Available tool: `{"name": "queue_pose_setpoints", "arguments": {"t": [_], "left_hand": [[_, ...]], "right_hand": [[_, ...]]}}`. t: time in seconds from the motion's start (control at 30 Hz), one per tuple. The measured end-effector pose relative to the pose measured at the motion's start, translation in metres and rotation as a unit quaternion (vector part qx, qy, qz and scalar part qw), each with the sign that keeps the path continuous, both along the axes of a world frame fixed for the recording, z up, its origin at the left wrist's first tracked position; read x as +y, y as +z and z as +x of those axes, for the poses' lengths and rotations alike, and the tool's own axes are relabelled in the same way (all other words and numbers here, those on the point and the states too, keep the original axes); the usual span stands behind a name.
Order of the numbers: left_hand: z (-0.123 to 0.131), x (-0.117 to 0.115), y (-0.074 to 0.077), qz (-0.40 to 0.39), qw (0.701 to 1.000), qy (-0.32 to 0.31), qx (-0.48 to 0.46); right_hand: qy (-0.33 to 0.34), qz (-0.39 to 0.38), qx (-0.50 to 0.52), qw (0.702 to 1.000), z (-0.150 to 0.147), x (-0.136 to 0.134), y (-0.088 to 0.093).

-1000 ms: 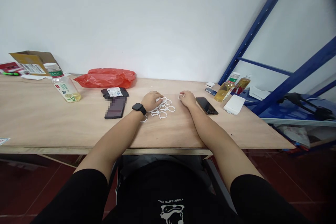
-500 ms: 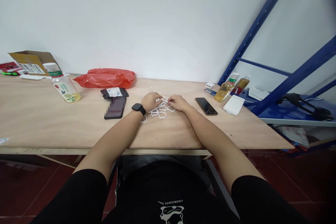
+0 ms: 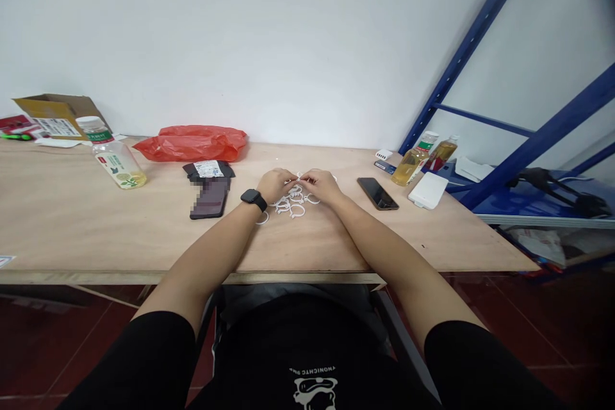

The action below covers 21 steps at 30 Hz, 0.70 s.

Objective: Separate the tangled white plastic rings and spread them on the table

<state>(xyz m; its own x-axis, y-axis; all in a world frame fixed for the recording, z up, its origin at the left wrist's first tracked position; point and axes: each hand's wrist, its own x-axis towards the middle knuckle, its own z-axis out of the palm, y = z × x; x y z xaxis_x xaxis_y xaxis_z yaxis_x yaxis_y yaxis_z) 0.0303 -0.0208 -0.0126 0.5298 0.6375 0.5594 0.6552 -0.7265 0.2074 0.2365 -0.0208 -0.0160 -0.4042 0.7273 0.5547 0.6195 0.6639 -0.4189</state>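
Observation:
Several white plastic rings (image 3: 297, 205), each with a small tab or clip, lie in a loose heap on the wooden table (image 3: 307, 246). At the far side of the heap, my left hand (image 3: 275, 184) pinches a white ring (image 3: 298, 175) with thumb and fingers. Opposite it, my right hand (image 3: 323, 184) closes its fingertips on the same ring, so the two hands nearly meet. Most of that ring is hidden by my fingers. One ring (image 3: 262, 218) lies by my left wrist, partly covered.
Left of my arms are a phone-like dark item (image 3: 210, 197), a red plastic bag (image 3: 192, 143), a drink bottle (image 3: 118, 163) and a cardboard box (image 3: 60, 115). A phone (image 3: 378, 193), a white case (image 3: 428, 190) and another bottle (image 3: 414, 161) are on the right, near blue shelving (image 3: 504, 170).
My right hand has moved left, bringing its fingertips against those of my left hand over the ring. My left hand has hardly moved, and the heap looks the same.

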Motion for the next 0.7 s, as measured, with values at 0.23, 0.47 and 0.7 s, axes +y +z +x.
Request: {"name": "queue_pose_setpoints", "arguments": {"t": [0.23, 0.47, 0.7], "left_hand": [[0.003, -0.003, 0.001, -0.003, 1.0, 0.002, -0.008], [0.01, -0.006, 0.003, -0.012, 0.999, -0.01, -0.049], [0.015, -0.003, -0.001, -0.019, 0.997, 0.009, -0.069]], "right_hand": [[0.004, 0.037, -0.001, 0.999, -0.001, 0.0, -0.002], [-0.046, 0.052, -0.01, 0.998, -0.002, -0.004, -0.003], [-0.06, 0.057, -0.014, 0.997, -0.004, -0.008, -0.003]]}}
